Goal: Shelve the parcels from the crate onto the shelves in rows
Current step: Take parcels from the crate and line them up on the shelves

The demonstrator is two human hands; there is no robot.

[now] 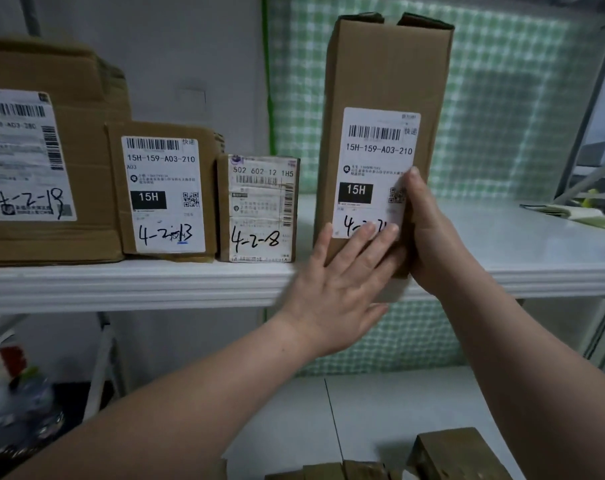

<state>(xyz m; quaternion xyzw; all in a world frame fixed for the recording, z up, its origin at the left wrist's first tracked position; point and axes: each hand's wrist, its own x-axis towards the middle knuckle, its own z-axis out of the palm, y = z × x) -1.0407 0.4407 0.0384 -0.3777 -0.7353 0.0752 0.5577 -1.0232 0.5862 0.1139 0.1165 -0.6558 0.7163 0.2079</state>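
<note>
A tall brown parcel (384, 77) with a white label stands upright at the front edge of the white shelf (138, 282). My right hand (429, 233) grips its lower right corner, thumb on the label. My left hand (342, 282) presses flat, fingers straight, against the parcel's lower front. To its left three labelled parcels stand in a row: a small one (259, 209), a medium one (162, 192) and a large one (45, 161).
Shelf surface runs on to the right of the tall parcel, with papers (585, 213) at the far right. A green checked sheet (502, 98) hangs behind. More brown parcels (450, 452) lie below at the bottom edge. Clutter sits low on the left (20, 403).
</note>
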